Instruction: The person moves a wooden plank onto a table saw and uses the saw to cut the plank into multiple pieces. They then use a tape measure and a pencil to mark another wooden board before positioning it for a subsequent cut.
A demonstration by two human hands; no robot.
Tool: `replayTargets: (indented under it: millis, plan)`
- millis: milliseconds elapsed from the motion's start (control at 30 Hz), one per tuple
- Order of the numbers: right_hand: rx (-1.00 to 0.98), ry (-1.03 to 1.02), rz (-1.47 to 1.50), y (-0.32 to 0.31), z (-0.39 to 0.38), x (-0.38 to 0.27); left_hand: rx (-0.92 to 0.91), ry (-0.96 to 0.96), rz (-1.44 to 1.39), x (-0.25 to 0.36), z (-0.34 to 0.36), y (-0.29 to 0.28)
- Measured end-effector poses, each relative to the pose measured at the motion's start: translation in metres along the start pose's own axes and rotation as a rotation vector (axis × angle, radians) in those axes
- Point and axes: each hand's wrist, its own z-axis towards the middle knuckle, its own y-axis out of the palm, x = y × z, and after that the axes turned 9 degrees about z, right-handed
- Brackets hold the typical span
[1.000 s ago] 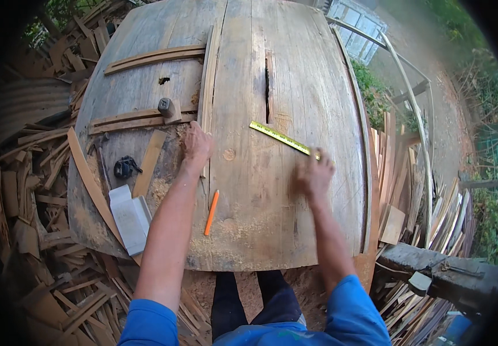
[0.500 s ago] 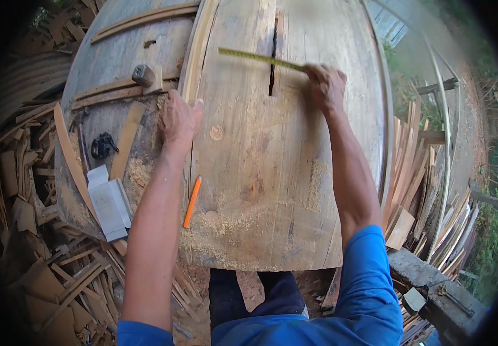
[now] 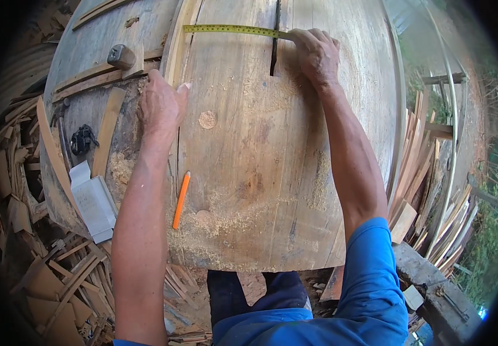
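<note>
My right hand point(image 3: 318, 56) is closed on a yellow tape measure point(image 3: 231, 29). The blade runs left from my fingers, over a dark slot point(image 3: 274, 57) in the wooden tabletop point(image 3: 249, 144), and its free end lies over a long wooden strip point(image 3: 181, 49). My left hand point(image 3: 161, 106) is closed around the near end of that strip, thumb on its right side; some fingertips are hidden. An orange pencil point(image 3: 182, 200) lies on the boards to the right of my left forearm.
Left of my left hand are a wooden mallet point(image 3: 123, 56), a black object point(image 3: 83, 140), a flat wood slat point(image 3: 109, 130) and a white box point(image 3: 95, 202). Sawdust point(image 3: 226, 230) covers the near boards. Scrap wood point(image 3: 58, 282) is heaped at left; planks point(image 3: 416, 155) stand at right.
The tape's free end has swung left, from above the boards to the wooden strip. My right hand has moved slightly up and left. The whole view has shifted a little.
</note>
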Motion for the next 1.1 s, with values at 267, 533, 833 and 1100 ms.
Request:
replayTargets:
  millis: [267, 533, 833, 1100]
  plan:
    - [0.038, -0.113, -0.135, -0.005, 0.007, -0.007, 0.012, 0.011, 0.028, -0.001, 0.0, 0.003]
    - [-0.044, -0.077, -0.139, -0.005, 0.008, 0.003, -0.04, 0.017, 0.068, 0.0, 0.002, -0.001]
    - [0.035, -0.092, -0.064, 0.005, 0.006, 0.012, -0.085, -0.056, -0.086, -0.005, 0.026, -0.032]
    - [0.155, 0.05, -0.043, 0.008, 0.014, 0.01, 0.747, -0.064, -0.472, -0.112, 0.085, 0.002]
